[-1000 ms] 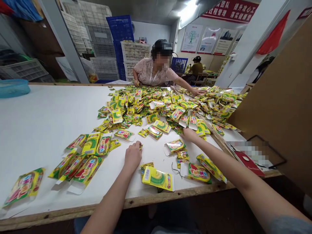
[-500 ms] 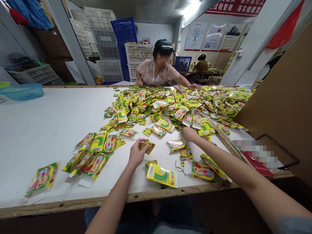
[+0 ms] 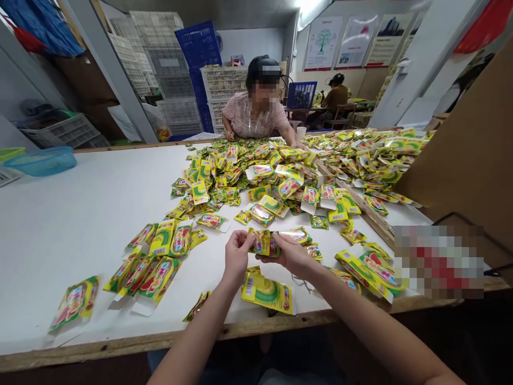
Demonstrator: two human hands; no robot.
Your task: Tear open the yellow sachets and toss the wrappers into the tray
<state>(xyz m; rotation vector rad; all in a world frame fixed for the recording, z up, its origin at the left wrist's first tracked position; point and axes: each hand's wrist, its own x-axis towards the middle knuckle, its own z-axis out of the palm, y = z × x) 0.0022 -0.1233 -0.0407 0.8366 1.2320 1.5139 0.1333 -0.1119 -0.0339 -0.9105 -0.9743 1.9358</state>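
My left hand [image 3: 237, 255] pinches a small yellow sachet [image 3: 261, 242] between thumb and fingers, above the middle of the white table. My right hand [image 3: 290, 254] meets it from the right, its fingers closed on a darker green sachet [image 3: 274, 246] that touches or overlaps the yellow one. Just below the hands lies a yellow-green carton [image 3: 266, 293]. Behind the right fingers another carton [image 3: 297, 234] is partly hidden. A loose sachet [image 3: 197, 306] rests beside my left forearm.
Several cartons [image 3: 164, 235] lie grouped at left, with a single carton [image 3: 76, 299] farther out. A large heap of sachets and cartons [image 3: 240, 166] spreads across the back. A wooden strip [image 3: 372, 219] divides the table at right. Opposite, a person [image 3: 256, 109] reaches into the heap.
My right hand has come back from the heap's front edge to my left hand, now with a green sachet. Cartons at the lower right have shifted. The person opposite has drawn an arm inward.
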